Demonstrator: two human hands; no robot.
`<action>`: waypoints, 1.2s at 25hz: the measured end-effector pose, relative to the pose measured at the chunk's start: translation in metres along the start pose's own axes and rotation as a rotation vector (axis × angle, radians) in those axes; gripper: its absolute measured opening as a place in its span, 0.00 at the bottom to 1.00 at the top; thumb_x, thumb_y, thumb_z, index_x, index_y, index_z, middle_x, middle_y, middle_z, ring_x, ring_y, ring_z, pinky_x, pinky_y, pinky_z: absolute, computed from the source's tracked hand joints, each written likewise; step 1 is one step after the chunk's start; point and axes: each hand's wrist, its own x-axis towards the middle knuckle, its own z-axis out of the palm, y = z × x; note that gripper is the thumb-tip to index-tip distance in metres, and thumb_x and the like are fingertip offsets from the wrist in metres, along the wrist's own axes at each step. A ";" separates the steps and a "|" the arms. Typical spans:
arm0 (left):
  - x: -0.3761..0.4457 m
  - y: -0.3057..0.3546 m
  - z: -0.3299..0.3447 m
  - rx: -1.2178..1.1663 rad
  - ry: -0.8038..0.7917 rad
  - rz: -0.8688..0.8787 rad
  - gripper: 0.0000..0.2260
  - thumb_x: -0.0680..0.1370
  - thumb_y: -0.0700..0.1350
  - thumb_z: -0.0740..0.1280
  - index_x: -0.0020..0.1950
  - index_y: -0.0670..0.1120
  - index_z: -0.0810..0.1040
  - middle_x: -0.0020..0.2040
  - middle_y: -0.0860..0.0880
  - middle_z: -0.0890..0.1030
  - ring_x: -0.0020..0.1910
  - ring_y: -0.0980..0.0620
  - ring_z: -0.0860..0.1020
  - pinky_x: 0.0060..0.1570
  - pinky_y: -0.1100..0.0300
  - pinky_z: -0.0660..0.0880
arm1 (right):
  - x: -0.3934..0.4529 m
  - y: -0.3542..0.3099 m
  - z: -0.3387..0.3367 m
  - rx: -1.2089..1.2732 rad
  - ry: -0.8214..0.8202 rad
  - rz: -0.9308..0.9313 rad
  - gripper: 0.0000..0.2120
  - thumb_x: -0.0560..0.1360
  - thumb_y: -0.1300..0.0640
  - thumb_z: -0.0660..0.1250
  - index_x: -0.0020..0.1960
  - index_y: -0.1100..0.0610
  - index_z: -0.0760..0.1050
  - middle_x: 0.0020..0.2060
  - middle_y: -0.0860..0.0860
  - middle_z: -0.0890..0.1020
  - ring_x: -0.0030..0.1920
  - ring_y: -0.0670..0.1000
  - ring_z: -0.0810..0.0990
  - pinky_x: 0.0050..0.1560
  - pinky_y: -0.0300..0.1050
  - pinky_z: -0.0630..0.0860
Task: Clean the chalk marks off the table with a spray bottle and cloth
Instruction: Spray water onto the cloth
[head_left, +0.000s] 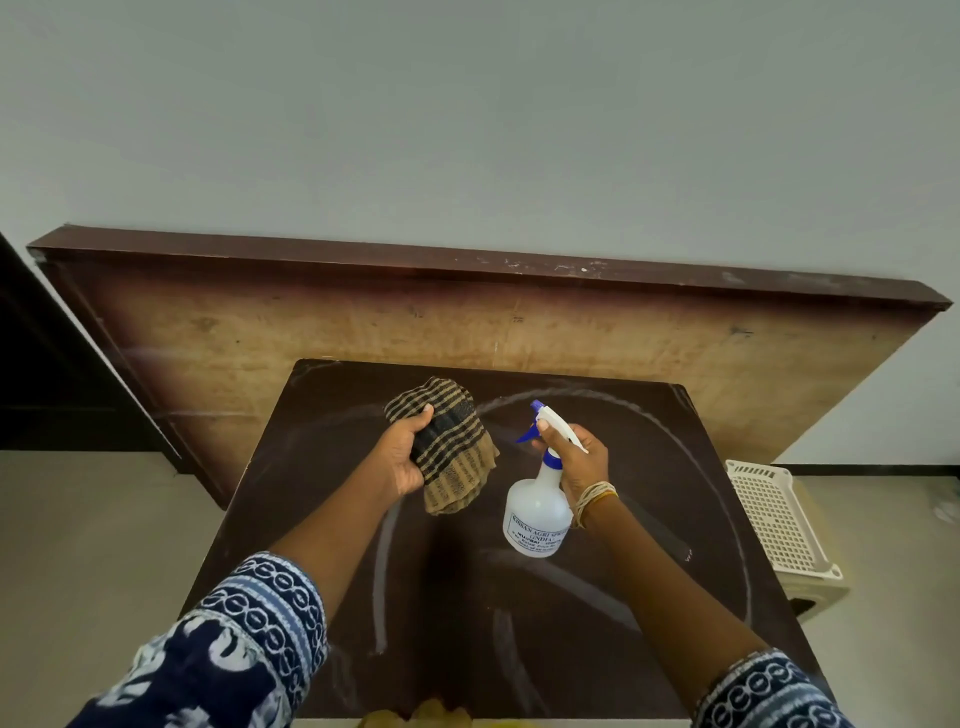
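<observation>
My left hand (402, 457) grips a bunched brown-and-black checked cloth (452, 447) above the dark brown table (311, 467). My right hand (576, 457) holds a white spray bottle (537, 512) by its neck, with the blue-tipped nozzle pointing toward the far left and the thumb on top of the sprayer head. White chalk marks (691, 457) curve in a big arc across the tabletop, with smeared strokes nearer to me (382, 566).
A large wooden board (363, 322) leans against the pale wall behind the table. A cream perforated plastic stool (779, 519) stands on the floor at the right. Something yellow (431, 714) shows at the table's near edge.
</observation>
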 end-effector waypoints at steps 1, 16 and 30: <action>0.003 -0.003 0.000 0.012 0.018 -0.012 0.11 0.79 0.44 0.66 0.57 0.39 0.78 0.52 0.39 0.82 0.49 0.40 0.81 0.46 0.44 0.78 | 0.005 0.002 0.002 -0.004 0.016 0.028 0.07 0.70 0.56 0.75 0.45 0.57 0.80 0.41 0.56 0.83 0.44 0.56 0.82 0.52 0.54 0.79; 0.085 -0.005 0.009 -0.148 0.231 -0.014 0.10 0.79 0.45 0.66 0.55 0.39 0.78 0.55 0.39 0.81 0.54 0.40 0.80 0.55 0.43 0.76 | 0.192 -0.023 0.058 -0.262 -0.117 0.047 0.17 0.67 0.56 0.78 0.53 0.61 0.81 0.41 0.52 0.81 0.37 0.47 0.77 0.37 0.37 0.73; 0.082 -0.015 0.007 -0.149 0.246 -0.049 0.11 0.78 0.45 0.67 0.56 0.39 0.78 0.55 0.39 0.82 0.55 0.38 0.80 0.57 0.40 0.75 | 0.204 -0.028 0.019 -0.694 0.141 -0.281 0.23 0.68 0.55 0.75 0.61 0.57 0.76 0.59 0.54 0.76 0.57 0.54 0.75 0.56 0.51 0.77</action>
